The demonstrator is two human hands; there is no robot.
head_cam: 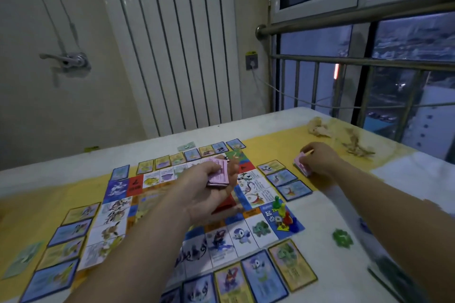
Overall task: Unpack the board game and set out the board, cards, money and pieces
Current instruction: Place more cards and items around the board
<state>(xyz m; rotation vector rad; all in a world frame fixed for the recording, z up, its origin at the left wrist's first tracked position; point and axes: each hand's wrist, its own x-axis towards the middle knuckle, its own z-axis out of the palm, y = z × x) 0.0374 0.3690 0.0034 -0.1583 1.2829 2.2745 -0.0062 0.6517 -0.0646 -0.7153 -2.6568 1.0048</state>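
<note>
The game board lies flat on the yellow cloth, with property cards laid in rows around all of its sides. My left hand hovers over the board's middle and grips a stack of pink paper money. My right hand is to the right of the board, its fingers pinching a smaller pink money pile at the table surface. Coloured pawns and a die stand on the board's blue corner square. A red item shows partly under my left hand.
A green token lies on the white cover near my right forearm. Crumpled tan material sits at the far right of the table. A radiator and a railed window stand behind the table. A dark object sits at the lower right edge.
</note>
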